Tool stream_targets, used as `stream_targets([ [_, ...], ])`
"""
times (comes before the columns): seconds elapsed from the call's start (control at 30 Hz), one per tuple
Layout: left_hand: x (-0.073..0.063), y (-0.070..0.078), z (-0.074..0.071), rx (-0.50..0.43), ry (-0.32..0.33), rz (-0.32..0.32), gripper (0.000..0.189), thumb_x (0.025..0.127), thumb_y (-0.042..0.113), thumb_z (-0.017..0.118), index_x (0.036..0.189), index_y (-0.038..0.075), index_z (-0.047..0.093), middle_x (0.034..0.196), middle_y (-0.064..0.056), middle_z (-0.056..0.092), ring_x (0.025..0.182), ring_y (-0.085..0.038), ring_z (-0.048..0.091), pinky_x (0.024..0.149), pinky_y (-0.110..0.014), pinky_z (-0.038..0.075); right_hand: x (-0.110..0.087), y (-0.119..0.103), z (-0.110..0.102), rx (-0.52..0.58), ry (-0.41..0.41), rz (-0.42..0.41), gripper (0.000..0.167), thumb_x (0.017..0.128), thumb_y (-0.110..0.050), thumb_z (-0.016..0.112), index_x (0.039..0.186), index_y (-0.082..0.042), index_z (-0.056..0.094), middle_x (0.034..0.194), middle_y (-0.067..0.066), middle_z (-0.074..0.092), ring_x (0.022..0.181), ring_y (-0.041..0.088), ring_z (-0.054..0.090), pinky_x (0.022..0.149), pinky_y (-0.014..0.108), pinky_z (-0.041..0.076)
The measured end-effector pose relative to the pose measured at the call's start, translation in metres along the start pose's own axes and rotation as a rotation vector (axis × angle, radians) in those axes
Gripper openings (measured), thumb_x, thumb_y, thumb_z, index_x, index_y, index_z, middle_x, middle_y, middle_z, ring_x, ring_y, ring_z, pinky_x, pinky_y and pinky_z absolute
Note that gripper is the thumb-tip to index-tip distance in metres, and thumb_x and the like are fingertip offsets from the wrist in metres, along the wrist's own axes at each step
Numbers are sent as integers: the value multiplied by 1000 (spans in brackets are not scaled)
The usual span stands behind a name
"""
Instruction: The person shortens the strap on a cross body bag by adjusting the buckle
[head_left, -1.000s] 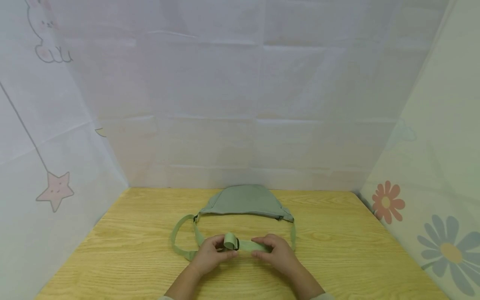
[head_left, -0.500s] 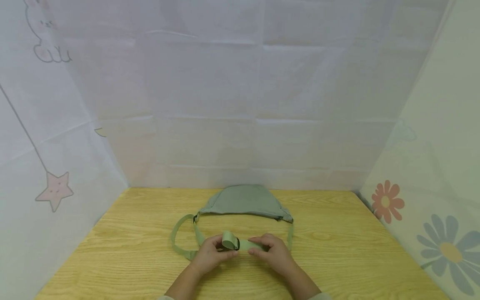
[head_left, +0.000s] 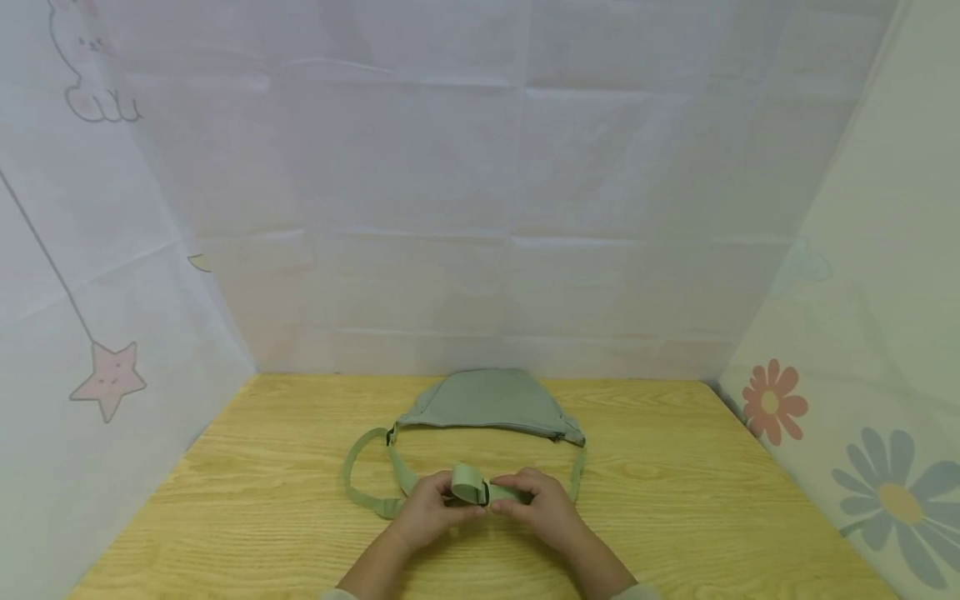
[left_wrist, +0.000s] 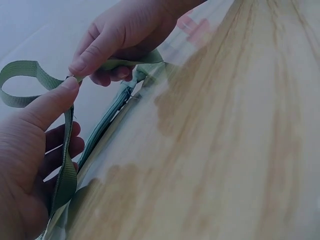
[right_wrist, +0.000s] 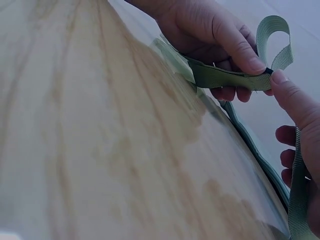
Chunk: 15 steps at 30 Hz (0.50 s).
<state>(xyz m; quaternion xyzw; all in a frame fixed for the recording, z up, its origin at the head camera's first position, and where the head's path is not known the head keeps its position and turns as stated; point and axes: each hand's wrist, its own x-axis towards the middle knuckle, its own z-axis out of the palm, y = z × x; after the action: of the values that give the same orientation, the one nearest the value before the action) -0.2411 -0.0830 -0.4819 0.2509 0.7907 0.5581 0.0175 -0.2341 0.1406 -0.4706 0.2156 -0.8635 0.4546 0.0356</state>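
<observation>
In the head view we see the whole green bag (head_left: 491, 404) lying toward the back of the tabletop (head_left: 675, 475), its strap (head_left: 405, 473) held up in front at a dark buckle (head_left: 486, 493). The left hand (head_left: 427, 510) pinches the strap beside the buckle, near a standing loop (head_left: 465, 479); the right hand (head_left: 545, 507) pinches the other side. Only the wrist views show us strap running along each hand's lower, curled fingers (left_wrist: 70, 146); there, thumbs mostly cover the buckle.

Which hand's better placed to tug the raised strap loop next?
Likely the left hand: in the head view it sits close beside the loop, while the right hand pinches the strap beyond the black buckle.
</observation>
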Motion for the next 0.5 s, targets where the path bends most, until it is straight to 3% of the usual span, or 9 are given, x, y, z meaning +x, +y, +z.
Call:
stream_targets([
  [0.5,0,3,-3,195,27,35,33,76,26,84,104,18,70,103,3,71,97,-7,64,86,-26,52,0,1,0,-17,16,-1,39,80,-37,77,112,-14,74,89,-3,66,75,-2,47,68,19,43],
])
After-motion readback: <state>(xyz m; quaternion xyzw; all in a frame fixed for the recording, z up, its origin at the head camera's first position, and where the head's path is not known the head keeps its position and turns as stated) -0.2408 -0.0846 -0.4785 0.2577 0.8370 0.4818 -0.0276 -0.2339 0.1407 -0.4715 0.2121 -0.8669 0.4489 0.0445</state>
